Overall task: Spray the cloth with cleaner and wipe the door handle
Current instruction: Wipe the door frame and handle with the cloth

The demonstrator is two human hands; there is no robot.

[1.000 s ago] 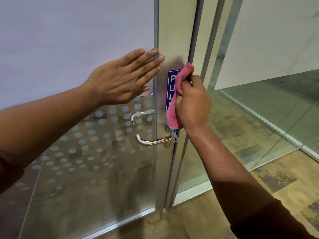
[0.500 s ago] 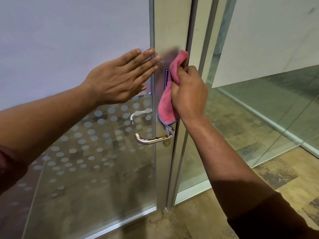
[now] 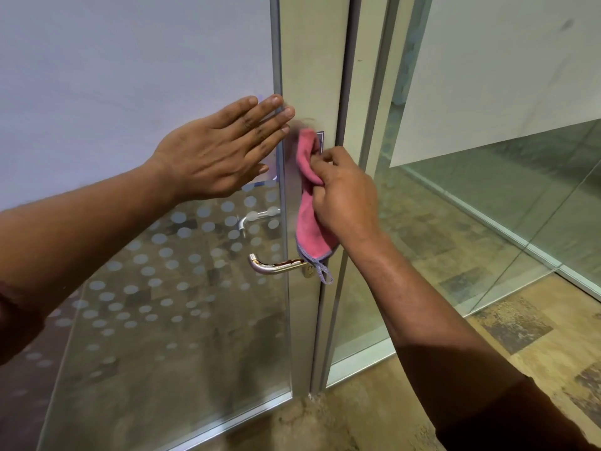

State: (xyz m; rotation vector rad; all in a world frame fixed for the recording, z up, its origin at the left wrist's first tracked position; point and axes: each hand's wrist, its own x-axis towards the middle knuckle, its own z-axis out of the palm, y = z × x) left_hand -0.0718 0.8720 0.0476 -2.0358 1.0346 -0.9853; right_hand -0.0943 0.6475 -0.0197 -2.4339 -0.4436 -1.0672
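Door (image 3: pixel 130 320): glass panel with frosted dots, metal stile carrying the door handle (image 3: pixel 276 265).
Left hand (image 3: pixel 221 154): flat, fingers straight, bracing the glass above the handle.
Right hand (image 3: pixel 344 196): grip pinching the cloth (image 3: pixel 310 219).
Change: cloth has slid leftward over the sign above the handle; handle itself likely still unwiped.

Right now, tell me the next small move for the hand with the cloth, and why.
Probably slide the right hand straight down so the pink cloth covers the door handle. The cloth is pressed on the door stile above the handle, only its hanging corner near it. The left hand lies flat on the glass, seemingly steadying the door.
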